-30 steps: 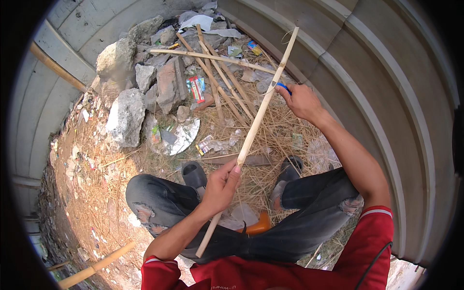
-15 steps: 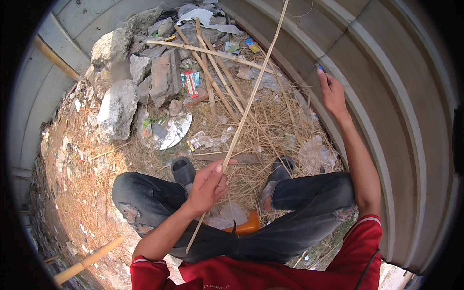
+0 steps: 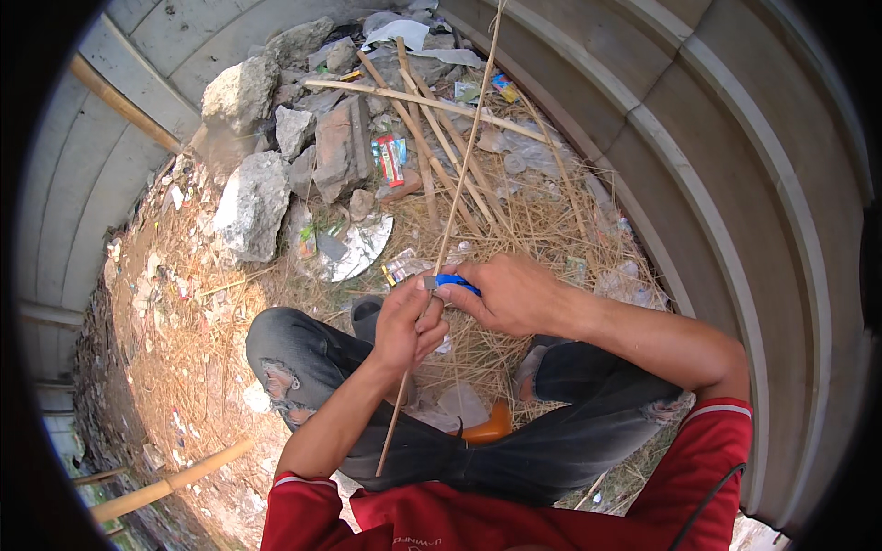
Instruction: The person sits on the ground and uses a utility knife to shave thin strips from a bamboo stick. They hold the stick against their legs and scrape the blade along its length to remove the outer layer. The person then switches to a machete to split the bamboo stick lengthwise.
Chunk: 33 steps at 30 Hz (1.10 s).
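A long, thin bamboo strip (image 3: 469, 151) slants across the middle, its lower end near my lap. My left hand (image 3: 407, 321) is closed around it in front of my knees. In my right hand (image 3: 519, 292) is a blue-handled cutter knife (image 3: 456, 282), gripped with the fingers wrapped about it. Its short grey blade meets the strip right at my left thumb. How deep the blade sits against the strip is hidden by the fingers. Both hands are almost touching.
Several bamboo sticks (image 3: 425, 129) lie crossed ahead on straw and litter. Broken concrete chunks (image 3: 253, 207) are piled at the far left. A corrugated metal wall (image 3: 735, 211) curves along the right. Between my legs is an orange object (image 3: 487, 424). A bamboo pole (image 3: 175, 482) lies at lower left.
My right hand has come in from the wall side to my left hand, bringing the blue cutter knife onto the bamboo strip. My left hand has kept its hold, slightly higher in the picture.
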Each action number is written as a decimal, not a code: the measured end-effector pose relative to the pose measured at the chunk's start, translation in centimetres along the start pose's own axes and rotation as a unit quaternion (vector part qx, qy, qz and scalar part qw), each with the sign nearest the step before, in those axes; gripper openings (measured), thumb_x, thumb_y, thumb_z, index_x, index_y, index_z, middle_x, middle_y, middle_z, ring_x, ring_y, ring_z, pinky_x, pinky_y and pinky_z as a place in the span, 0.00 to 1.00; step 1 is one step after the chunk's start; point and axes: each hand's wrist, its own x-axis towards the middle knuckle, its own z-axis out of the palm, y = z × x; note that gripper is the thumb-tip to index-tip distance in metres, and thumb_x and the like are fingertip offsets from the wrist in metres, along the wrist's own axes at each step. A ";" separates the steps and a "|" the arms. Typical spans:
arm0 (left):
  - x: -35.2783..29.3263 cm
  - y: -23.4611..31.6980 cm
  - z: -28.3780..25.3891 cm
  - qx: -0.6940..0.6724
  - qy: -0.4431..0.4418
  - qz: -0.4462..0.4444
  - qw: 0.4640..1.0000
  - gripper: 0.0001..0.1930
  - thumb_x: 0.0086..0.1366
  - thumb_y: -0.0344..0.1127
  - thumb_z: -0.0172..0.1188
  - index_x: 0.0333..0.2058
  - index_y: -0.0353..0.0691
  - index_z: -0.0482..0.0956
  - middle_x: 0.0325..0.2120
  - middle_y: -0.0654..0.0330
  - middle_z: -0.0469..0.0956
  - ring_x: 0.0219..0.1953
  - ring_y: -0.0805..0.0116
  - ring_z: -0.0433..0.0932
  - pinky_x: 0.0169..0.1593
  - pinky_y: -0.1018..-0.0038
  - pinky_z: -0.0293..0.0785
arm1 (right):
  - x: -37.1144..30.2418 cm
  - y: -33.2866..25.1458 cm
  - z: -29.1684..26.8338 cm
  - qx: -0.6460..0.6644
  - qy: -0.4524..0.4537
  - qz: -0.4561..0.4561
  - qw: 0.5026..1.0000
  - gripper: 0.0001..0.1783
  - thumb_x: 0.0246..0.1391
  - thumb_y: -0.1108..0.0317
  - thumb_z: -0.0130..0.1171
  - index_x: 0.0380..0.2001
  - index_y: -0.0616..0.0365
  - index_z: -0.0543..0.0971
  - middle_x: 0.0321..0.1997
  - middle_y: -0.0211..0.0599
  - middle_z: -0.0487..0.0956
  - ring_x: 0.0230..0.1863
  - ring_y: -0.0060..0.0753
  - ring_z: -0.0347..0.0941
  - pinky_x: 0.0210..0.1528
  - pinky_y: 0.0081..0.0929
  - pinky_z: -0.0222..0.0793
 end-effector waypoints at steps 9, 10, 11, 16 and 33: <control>-1.6 -1.2 -0.3 0.029 -0.018 -0.049 0.998 0.23 0.83 0.47 0.42 0.65 0.37 0.69 0.16 0.73 0.54 0.15 0.83 0.48 0.19 0.81 0.49 | 3.6 8.2 -3.6 -0.094 0.191 0.088 0.973 0.34 0.72 0.40 0.47 0.33 0.65 0.81 0.22 0.61 0.78 0.29 0.70 0.77 0.37 0.58 0.72; -2.3 -1.5 -0.2 0.028 -0.036 -0.070 0.997 0.24 0.83 0.46 0.42 0.66 0.37 0.69 0.16 0.73 0.53 0.16 0.83 0.47 0.22 0.81 0.49 | 3.7 10.8 -5.7 -0.091 0.233 0.120 0.961 0.36 0.72 0.40 0.47 0.31 0.66 0.81 0.23 0.63 0.78 0.31 0.71 0.77 0.38 0.58 0.71; -2.8 -1.6 -0.2 0.033 -0.045 -0.083 0.995 0.24 0.83 0.45 0.42 0.67 0.36 0.68 0.17 0.74 0.53 0.17 0.83 0.48 0.22 0.82 0.50 | 3.6 12.0 -7.1 -0.074 0.237 0.189 0.950 0.36 0.72 0.40 0.45 0.32 0.67 0.82 0.28 0.64 0.80 0.36 0.70 0.78 0.43 0.57 0.71; -3.9 -1.8 0.2 0.076 -0.179 -0.075 0.978 0.25 0.84 0.45 0.40 0.69 0.33 0.66 0.17 0.75 0.54 0.17 0.83 0.49 0.23 0.81 0.50 | -1.3 24.6 -10.8 -0.133 0.344 0.287 0.884 0.38 0.73 0.41 0.43 0.31 0.69 0.82 0.32 0.64 0.81 0.38 0.69 0.78 0.47 0.56 0.71; -2.1 0.4 -1.1 0.037 -0.031 -0.015 0.999 0.28 0.83 0.50 0.41 0.68 0.35 0.67 0.16 0.73 0.55 0.14 0.83 0.51 0.19 0.82 0.50 | 1.7 4.6 -3.4 -0.101 0.052 -0.077 0.991 0.22 0.67 0.49 0.55 0.34 0.60 0.79 0.21 0.55 0.78 0.28 0.64 0.78 0.34 0.56 0.73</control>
